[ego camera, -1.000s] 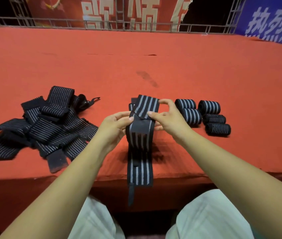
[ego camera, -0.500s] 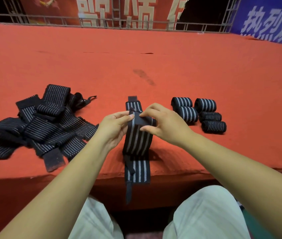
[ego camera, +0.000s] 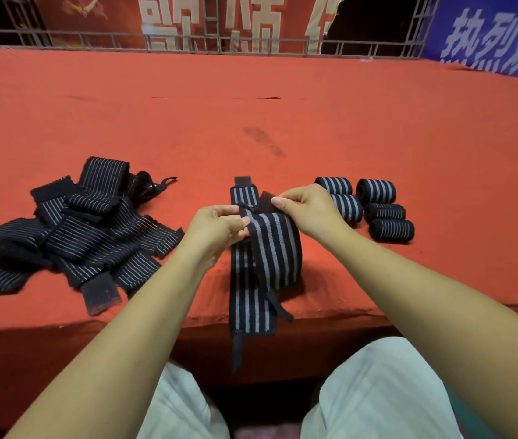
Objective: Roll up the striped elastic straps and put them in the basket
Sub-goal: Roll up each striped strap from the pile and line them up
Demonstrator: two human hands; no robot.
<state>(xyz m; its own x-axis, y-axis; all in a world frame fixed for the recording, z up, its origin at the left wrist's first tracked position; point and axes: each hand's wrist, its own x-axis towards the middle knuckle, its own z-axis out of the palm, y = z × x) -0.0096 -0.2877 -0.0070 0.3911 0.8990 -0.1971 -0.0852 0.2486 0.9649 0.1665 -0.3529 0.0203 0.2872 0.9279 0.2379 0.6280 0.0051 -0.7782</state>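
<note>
Red carpet [ego camera: 283, 99] under straps [ego camera: 93, 242], railing [ego camera: 362, 49] behind

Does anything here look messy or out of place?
A dark smudge stains the red cloth farther back. The unrolled straps lie in a tangled heap on the left, unlike the neat rolled straps on the right. The held strap, pinched by the left hand and right hand, dangles over the cloth's near edge.

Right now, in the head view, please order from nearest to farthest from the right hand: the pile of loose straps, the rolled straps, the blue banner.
1. Rolled straps: just beside the right hand, on its right.
2. Pile of loose straps: on the left.
3. Blue banner: far back, right.
</note>
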